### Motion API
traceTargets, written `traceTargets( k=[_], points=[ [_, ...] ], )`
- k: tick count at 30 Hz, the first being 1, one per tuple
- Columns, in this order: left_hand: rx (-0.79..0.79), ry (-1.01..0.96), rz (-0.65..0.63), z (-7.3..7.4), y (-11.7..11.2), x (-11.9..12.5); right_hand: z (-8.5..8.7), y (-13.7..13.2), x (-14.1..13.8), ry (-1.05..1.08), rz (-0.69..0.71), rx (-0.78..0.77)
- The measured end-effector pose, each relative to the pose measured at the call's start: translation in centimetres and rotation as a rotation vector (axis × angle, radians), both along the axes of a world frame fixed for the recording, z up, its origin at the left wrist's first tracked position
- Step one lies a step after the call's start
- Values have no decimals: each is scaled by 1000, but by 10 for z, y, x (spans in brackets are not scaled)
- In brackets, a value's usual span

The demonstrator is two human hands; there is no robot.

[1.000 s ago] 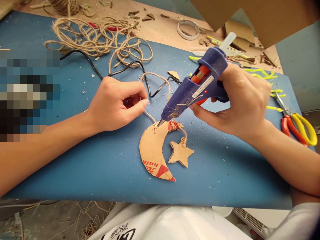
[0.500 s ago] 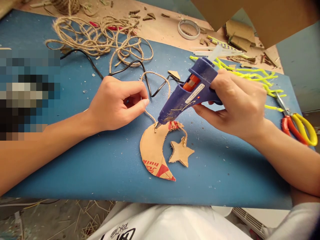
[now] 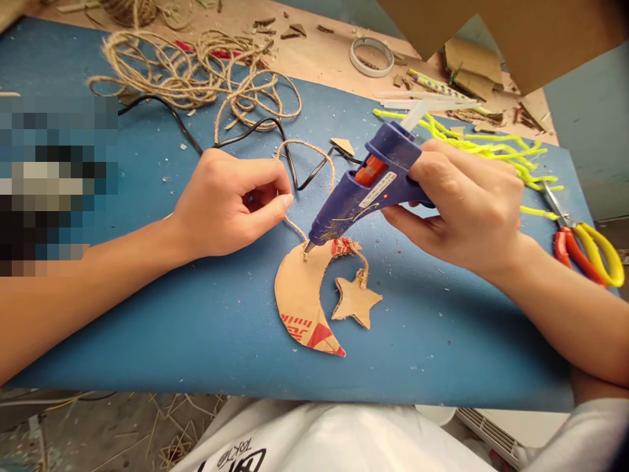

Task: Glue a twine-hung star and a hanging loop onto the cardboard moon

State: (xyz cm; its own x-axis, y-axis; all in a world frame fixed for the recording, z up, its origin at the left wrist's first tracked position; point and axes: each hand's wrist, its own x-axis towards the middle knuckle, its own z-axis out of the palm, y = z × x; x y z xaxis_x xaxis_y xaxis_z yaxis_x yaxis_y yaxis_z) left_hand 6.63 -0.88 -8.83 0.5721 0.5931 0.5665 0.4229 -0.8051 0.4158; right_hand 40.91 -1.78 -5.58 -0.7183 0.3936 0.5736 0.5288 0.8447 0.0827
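My right hand [image 3: 464, 203] grips a blue hot glue gun [image 3: 351, 196] with a clear glue stick [image 3: 415, 117] poking out of its back. Its metal nozzle touches the upper part of a cardboard crescent moon [image 3: 301, 288], where the end of a piece of twine [image 3: 296, 229] lies. Thumb and forefinger of my left hand [image 3: 240, 203] are pinched on that twine, just above the moon. The twine loops up behind the glue gun. A small cardboard star [image 3: 358, 300] hangs by a short twine from the moon's right tip and lies flat on the blue mat [image 3: 196, 328].
Tangled twine [image 3: 162, 72] and a black cord [image 3: 184, 124] lie at the back left. Yellow-green pipe cleaners [image 3: 491, 144] and scissors [image 3: 587, 252] with red and yellow handles are at right. A tape roll [image 3: 372, 57] and cardboard scraps [image 3: 472, 69] sit behind.
The back of the glue gun has tipped slightly down and left, along with my right hand, while the nozzle stays on the moon. My left hand has not moved.
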Motion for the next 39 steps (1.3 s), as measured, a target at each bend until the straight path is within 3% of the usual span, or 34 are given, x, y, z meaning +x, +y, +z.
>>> traceTargets(
  k=[5,11,39],
  points=[
    [22,-10,-13,0,0,1,1,1,-1,-16,7,7],
    [-3,-8,59,-2,-5,4,1,2,1,-43,6,37],
    [-6,8,45,0,-6,4,4,3,3,-49,30,59]
  ],
)
